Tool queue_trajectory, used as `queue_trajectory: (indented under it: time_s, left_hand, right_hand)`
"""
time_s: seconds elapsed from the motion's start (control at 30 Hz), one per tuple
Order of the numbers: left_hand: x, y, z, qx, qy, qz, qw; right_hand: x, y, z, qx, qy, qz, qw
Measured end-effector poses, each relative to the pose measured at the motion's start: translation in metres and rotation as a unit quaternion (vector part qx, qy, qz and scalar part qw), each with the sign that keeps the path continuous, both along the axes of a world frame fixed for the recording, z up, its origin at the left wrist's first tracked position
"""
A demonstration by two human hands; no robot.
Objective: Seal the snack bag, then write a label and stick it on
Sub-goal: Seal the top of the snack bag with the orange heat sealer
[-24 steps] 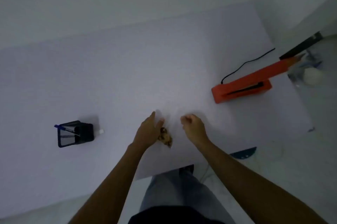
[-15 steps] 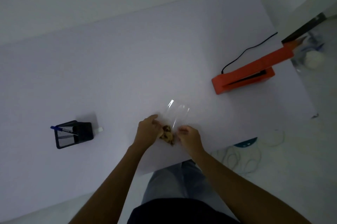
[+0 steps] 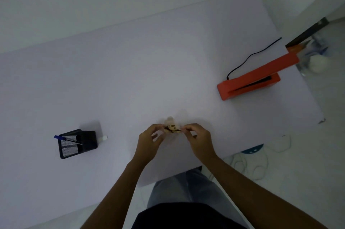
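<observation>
Here the left hand (image 3: 149, 142) and the right hand (image 3: 198, 140) each pinch one side of the snack bag (image 3: 171, 127), held between them near the front edge of the white table (image 3: 130, 83). The bag is clear; brown snack pieces show inside. Well to the left stands a black mesh pen holder (image 3: 76, 144) containing a blue pen (image 3: 64, 138). Far right lies an orange heat sealer (image 3: 250, 81), with its black cord (image 3: 250, 57) trailing rearward.
</observation>
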State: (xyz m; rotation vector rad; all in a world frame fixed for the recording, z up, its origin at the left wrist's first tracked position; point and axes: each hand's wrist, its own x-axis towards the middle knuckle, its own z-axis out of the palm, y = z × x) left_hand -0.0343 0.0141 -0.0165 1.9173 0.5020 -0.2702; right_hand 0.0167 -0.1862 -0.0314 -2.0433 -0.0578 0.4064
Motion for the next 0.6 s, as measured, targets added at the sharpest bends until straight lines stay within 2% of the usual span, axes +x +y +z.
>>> queue_trajectory:
  time_s: [0.37,0.6]
  left_hand:
    - [0.021,-0.006,-0.004,0.000,-0.016,-0.078,0.997]
    - [0.044,-0.019,-0.001,-0.019,-0.012,-0.109,0.994]
  right_hand:
    - [0.020,-0.011,0.000,-0.025,0.033,0.068,0.997]
    - [0.038,-0.035,0.011,-0.030,0.027,0.052,0.998]
